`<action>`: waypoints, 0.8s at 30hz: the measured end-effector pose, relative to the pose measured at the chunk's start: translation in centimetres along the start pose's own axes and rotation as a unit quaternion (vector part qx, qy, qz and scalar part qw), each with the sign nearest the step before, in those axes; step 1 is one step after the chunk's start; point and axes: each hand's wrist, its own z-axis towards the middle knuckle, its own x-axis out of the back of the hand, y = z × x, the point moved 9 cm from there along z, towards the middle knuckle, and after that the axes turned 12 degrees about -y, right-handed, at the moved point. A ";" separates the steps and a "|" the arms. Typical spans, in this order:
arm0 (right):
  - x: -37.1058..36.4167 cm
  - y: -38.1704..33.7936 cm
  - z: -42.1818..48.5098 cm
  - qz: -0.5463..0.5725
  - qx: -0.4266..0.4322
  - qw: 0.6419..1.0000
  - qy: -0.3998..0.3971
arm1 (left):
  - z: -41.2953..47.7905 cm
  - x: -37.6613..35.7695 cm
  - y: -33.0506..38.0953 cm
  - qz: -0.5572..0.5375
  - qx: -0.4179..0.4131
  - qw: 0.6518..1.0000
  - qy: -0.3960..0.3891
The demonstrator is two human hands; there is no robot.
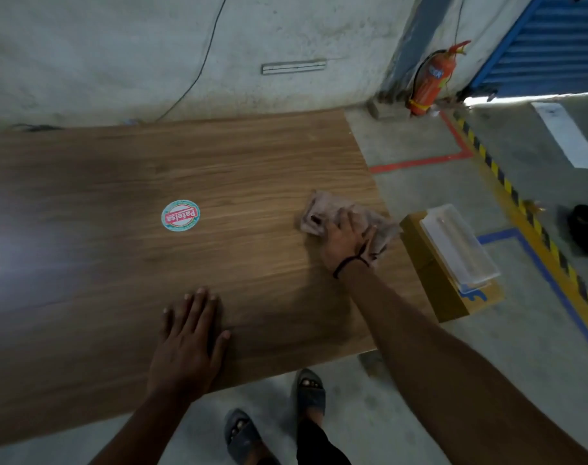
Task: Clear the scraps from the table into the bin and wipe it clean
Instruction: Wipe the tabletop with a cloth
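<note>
A wooden table [151, 162] fills the left and middle of the head view. Near its right edge my right hand [344, 239] presses down on a crumpled pinkish-brown cloth [322, 209], fingers spread over it. My left hand [188, 340] lies flat on the table close to the front edge, fingers straight, holding nothing. A round sticker-like disc [180, 215] with red lettering sits on the tabletop to the left of the cloth.
A cardboard box [436, 290] stands on the floor just right of the table, with a clear plastic tray [460, 243] on top. A red fire extinguisher [431, 82] leans at the back wall. My sandalled feet [306, 391] are below the table's front edge.
</note>
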 end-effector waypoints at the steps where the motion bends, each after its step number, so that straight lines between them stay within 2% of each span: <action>1: -0.5 -2.5 -0.8 -0.023 0.043 0.999 0.002 | 0.0 0.0 0.0 0.004 -0.001 1.000 -0.001; 4: -1.1 -8.3 -4.1 -0.043 0.139 0.989 0.010 | 0.0 0.3 0.1 0.008 0.001 1.000 -0.005; 6: -1.0 -9.1 -4.4 -0.037 0.168 0.985 -0.008 | -0.1 0.5 0.2 0.007 0.005 1.000 -0.007; 8: 0.7 -7.2 -3.2 0.001 0.168 0.986 -0.008 | -0.2 0.4 0.2 0.001 0.007 1.000 -0.010; 11: 5.1 -1.9 0.4 0.030 0.105 0.991 0.078 | 0.0 0.1 -0.1 0.002 0.010 1.000 -0.012; 13: 6.2 1.2 3.2 0.019 0.058 0.996 0.071 | 0.0 -0.1 -0.3 0.006 0.014 1.000 -0.011; 15: 5.4 2.2 4.8 -0.005 0.046 0.998 0.035 | 0.1 0.4 -0.1 0.009 0.015 1.000 -0.001; 20: 2.2 -1.9 3.2 -0.043 0.092 0.994 0.044 | 2.7 4.8 1.0 -0.011 0.047 0.997 0.065; 24: -0.1 -6.7 0.0 -0.046 0.163 0.983 0.070 | 9.6 6.8 2.8 -0.026 0.021 0.996 0.082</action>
